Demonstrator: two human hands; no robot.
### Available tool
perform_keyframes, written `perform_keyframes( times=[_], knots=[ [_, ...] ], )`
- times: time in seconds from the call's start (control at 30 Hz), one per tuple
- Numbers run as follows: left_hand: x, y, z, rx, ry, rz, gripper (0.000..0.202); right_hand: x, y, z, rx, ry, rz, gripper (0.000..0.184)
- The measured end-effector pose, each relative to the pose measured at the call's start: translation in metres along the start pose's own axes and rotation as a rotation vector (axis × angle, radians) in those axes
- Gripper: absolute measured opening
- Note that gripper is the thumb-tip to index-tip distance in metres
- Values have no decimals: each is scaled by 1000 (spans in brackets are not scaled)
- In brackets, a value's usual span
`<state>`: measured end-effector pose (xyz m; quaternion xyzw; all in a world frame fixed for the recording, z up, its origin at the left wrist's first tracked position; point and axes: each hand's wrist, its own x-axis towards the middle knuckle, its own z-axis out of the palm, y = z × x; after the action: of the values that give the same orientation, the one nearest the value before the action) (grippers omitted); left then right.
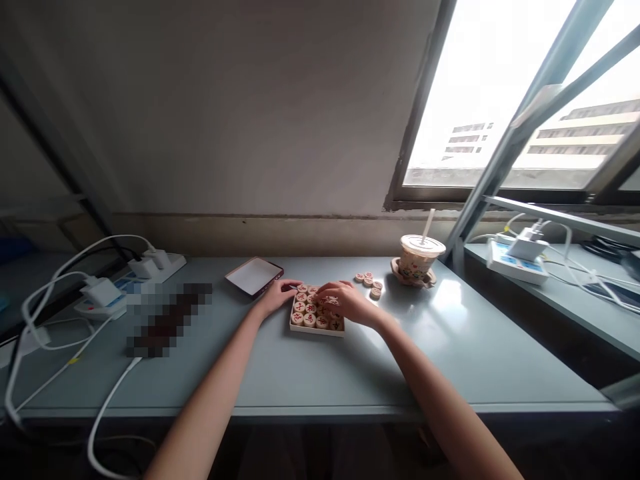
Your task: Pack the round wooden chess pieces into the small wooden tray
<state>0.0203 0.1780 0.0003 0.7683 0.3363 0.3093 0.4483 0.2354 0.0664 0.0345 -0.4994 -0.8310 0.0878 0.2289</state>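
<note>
An open box [316, 331] stands on the desk in front of me, filled with rows of round Chinese chess pieces [309, 320] marked in red. My left hand [278, 294] is at the box's left far corner, its fingers reaching to the edge. Over the right part of the box hovers my right hand [346, 300], fingers bent down onto the pieces; whether one is pinched there is hidden. Several loose chess pieces [369, 281] lie on the desk just beyond my right hand. The box lid [253, 276], inside up, rests behind my left hand.
A lidded drink cup [418, 257] with a straw stands in a carrier at the back right. Power strips [107, 300] with white chargers and cables lie at the left; another power strip [517, 260] is at the right. A pixelated object [167, 323] lies left, by a cable.
</note>
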Motion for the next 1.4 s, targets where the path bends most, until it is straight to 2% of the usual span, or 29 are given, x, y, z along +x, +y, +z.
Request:
perform_keyframes(
  times=[0.23,0.4,0.53,0.63,0.7,0.8,0.9,0.97,1.07,1.2,1.3,1.4],
  knots=[
    [-3,9,-1,1,-18,-68,37,-1,4,-2,83,-64,104,26],
    [-2,7,0,-10,-3,-47,38,1,8,1,-78,45,113,17],
    [-1,5,1,-7,-5,-49,39,-5,21,-9,-185,176,266,19],
    [-2,5,0,0,-2,-39,38,-13,32,-16,-330,179,412,19],
    [-3,5,0,3,-2,-35,38,-16,34,-20,-379,176,444,22],
    [-3,5,-1,9,-1,-22,37,-14,27,-20,-232,141,312,29],
    [-3,4,-2,29,3,-2,37,-8,12,-11,14,-39,95,30],
    [-2,3,-2,39,-1,-7,38,-4,3,-4,83,-121,53,30],
    [0,3,-2,44,-2,-24,41,-2,-2,1,36,-87,99,23],
    [0,2,-2,43,-8,-17,42,-8,10,-14,-32,4,154,23],
    [0,2,-2,42,-4,-20,42,-18,26,-27,-109,33,283,23],
    [0,3,-1,39,-4,-30,43,-25,38,-29,-238,15,428,20]
  ],
)
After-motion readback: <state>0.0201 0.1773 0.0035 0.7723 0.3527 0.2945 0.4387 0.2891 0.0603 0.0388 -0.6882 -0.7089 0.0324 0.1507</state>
